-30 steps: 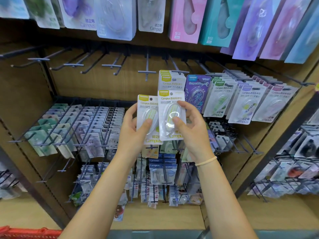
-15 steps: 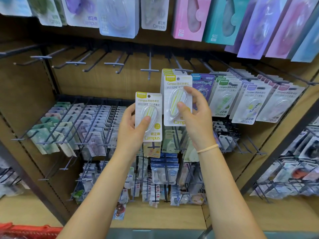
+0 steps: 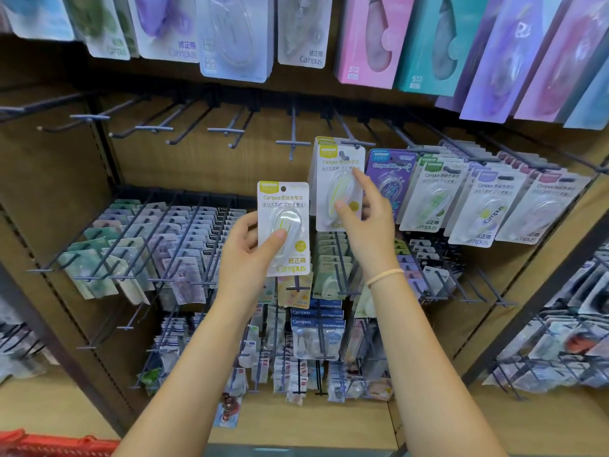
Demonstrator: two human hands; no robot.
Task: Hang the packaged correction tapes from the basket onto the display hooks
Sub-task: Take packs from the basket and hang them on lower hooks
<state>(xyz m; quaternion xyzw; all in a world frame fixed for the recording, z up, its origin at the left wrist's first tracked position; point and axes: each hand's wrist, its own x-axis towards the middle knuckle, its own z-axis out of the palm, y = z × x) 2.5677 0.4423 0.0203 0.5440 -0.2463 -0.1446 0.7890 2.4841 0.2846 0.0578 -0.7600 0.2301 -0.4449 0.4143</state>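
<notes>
Yellow-tagged correction tape pack [image 3: 341, 186] is hanging on a display hook [image 3: 346, 135], front of a short stack of the same kind, hook passing through the slot at its top. Right hand [image 3: 362, 219] is at its face: index finger reaching to the upper card, thumb on the lower blister, fingers loosely spread, touching rather than gripping, likely seating the pack square on the hook.

Second yellow pack [image 3: 284, 227] is sitting upright in the left hand [image 3: 245, 255], thumb pressing the blister front, fingers behind the card, hang hole kept up and clear, ready for the same hook.

Neighbouring hooks to the right are carrying purple [image 3: 390, 183] and green [image 3: 435, 196] packs; hooks to the left [image 3: 155, 128] are bare. Red basket rim [image 3: 49, 443] is showing at lower left.
</notes>
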